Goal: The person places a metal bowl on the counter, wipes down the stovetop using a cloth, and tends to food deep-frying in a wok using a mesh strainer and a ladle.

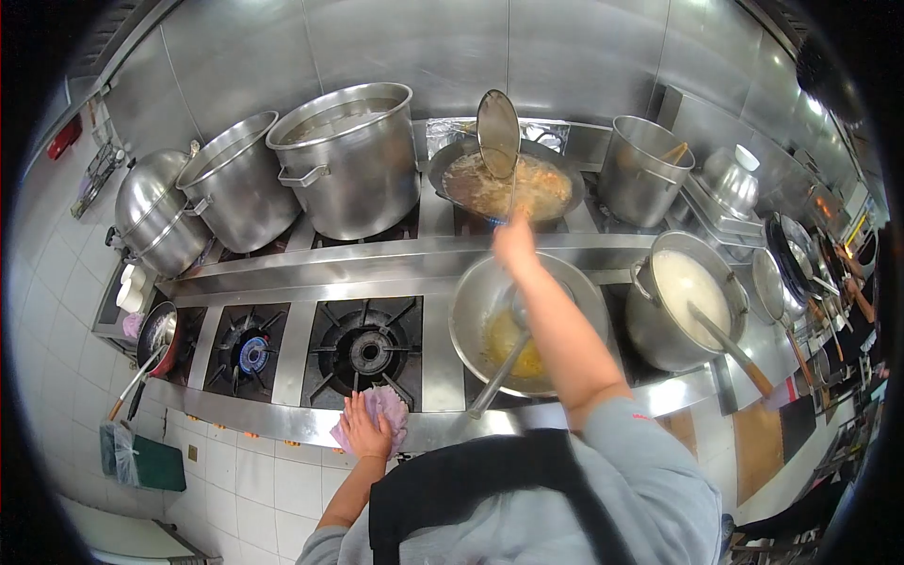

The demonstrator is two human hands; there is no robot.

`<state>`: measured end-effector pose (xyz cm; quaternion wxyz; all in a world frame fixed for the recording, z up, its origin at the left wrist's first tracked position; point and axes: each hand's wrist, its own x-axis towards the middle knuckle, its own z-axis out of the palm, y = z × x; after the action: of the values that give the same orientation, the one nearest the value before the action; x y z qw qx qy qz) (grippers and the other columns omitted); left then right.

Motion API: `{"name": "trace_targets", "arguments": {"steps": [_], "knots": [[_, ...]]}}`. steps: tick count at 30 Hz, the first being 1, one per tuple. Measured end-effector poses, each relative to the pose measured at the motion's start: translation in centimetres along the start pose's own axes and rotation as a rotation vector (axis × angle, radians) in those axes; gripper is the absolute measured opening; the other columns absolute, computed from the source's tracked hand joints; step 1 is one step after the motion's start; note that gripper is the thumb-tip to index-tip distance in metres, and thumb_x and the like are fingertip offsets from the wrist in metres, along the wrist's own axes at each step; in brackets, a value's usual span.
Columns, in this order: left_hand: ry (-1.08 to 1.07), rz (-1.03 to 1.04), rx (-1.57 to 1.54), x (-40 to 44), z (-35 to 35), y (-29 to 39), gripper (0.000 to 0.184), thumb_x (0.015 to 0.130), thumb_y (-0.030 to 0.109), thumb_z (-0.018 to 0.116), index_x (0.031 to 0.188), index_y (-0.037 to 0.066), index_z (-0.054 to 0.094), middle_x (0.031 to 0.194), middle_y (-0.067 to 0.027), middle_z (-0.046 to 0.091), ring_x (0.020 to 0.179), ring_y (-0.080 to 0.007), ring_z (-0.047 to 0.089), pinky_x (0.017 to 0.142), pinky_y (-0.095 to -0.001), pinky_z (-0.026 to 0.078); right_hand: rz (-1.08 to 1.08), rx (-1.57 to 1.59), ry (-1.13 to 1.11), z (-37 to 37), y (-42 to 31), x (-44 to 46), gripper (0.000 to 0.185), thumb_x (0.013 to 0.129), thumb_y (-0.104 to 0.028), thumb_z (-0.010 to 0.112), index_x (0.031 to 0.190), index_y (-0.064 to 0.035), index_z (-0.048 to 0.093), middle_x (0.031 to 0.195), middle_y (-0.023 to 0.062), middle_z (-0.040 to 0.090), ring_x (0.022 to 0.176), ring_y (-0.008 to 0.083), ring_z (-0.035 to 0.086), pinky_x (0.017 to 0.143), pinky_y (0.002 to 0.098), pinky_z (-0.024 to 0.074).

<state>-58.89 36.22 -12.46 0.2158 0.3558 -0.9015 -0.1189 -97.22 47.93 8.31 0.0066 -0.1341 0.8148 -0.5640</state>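
My right hand [514, 245] is closed around the handle of a round wire strainer [497, 122]. The strainer's bowl is tipped upright above the back wok [452, 193], where bubbling brown liquid holds orange-brown food. Under my right forearm is a large steel wok [463, 325] with yellow liquid in the bottom. A ladle [499, 375] leans in it, its handle over the front rim. At the stove's front edge my left hand [367, 430] grips a pink cloth [391, 414], its fingers laid over the fabric. Part of the cloth is hidden beneath the hand.
Large stockpots [353, 174] line the back left. A lit burner [254, 354] shows blue flame beside an unlit burner [370, 350]. To the right stands a pot of whitish liquid [687, 287] with a long-handled ladle. A small red pan [162, 344] sits far left.
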Motion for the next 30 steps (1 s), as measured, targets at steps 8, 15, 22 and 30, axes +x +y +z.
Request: {"name": "trace_targets", "arguments": {"steps": [8,15,22,30], "knots": [[0.021,-0.011,0.016,0.0,-0.1,0.1,0.059,0.080,0.023,0.053,0.134,0.004,0.036,0.141,-0.0143,0.035,0.135,-0.0305,0.025,0.109,-0.0482,0.017,0.120,0.182,-0.087,1.0,0.7,3.2,0.035,0.081,-0.003,0.043,0.116,0.0047,0.043,0.086,0.0248,0.056,0.076,0.0363,0.055,0.064,0.0411,0.0430],[0.044,0.000,0.022,0.1,0.9,-0.4,0.061,0.080,0.023,0.054,0.134,0.003,0.035,0.141,-0.0156,0.035,0.135,-0.0315,0.025,0.110,-0.0471,0.017,0.358,0.576,-0.279,-1.7,0.6,1.2,0.019,0.086,0.001,0.032,0.104,-0.0038,0.037,0.068,0.0075,0.047,0.044,0.0144,0.042,0.035,0.0305,0.0323],[-0.056,-0.184,0.056,1.0,-1.0,2.4,0.073,0.076,0.021,0.060,0.139,0.006,0.025,0.146,-0.0157,0.024,0.138,-0.0354,0.014,0.110,-0.0517,0.012,0.401,0.624,-0.451,-7.3,0.5,-1.9,0.038,0.082,0.005,0.037,0.118,-0.0050,0.030,0.070,0.0064,0.048,0.045,0.0113,0.040,0.037,0.0281,0.0340],[0.058,0.020,-0.075,-1.7,-2.9,8.6,0.071,0.075,0.008,0.058,0.138,0.006,0.027,0.145,-0.0175,0.025,0.137,-0.0379,0.013,0.109,-0.0549,0.010,0.470,0.765,-0.573,-12.6,1.8,-3.4,0.038,0.082,0.006,0.041,0.117,-0.0049,0.031,0.071,0.0061,0.049,0.047,0.0099,0.040,0.038,0.0264,0.0325]]}}
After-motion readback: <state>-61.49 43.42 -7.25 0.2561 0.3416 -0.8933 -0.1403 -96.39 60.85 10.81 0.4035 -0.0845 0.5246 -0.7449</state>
